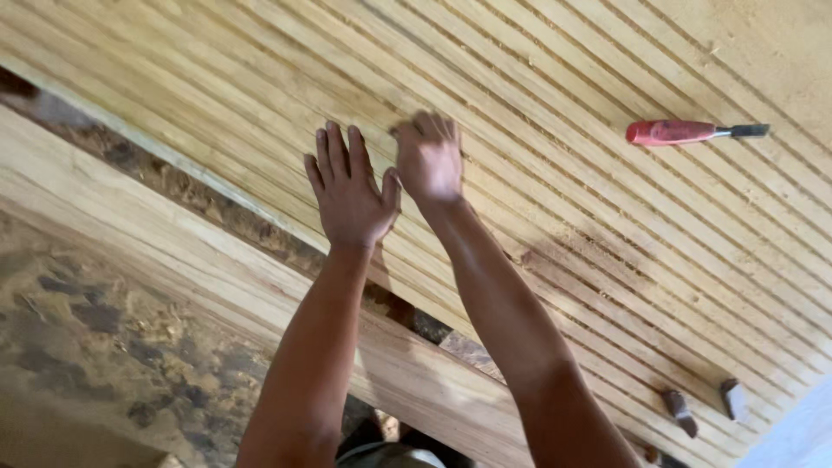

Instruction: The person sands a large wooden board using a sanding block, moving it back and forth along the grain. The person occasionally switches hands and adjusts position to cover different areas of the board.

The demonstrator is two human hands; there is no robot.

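Note:
A wide panel of narrow pale wooden slats (555,95) lies edge to edge, running diagonally across the view. My left hand (348,189) rests flat on the slats, palm down with fingers spread. My right hand (429,156) is just beside it on the slats; it is blurred, fingers curled slightly, and holds nothing I can make out. A chisel with a red handle (689,132) lies on the slats at the upper right, away from both hands.
A thick wooden beam (173,251) runs diagonally below the slats, with a dark gap (217,208) between them. Two small dark wooden blocks (706,406) sit at the panel's lower right. Sawdust-covered ground (95,347) fills the lower left.

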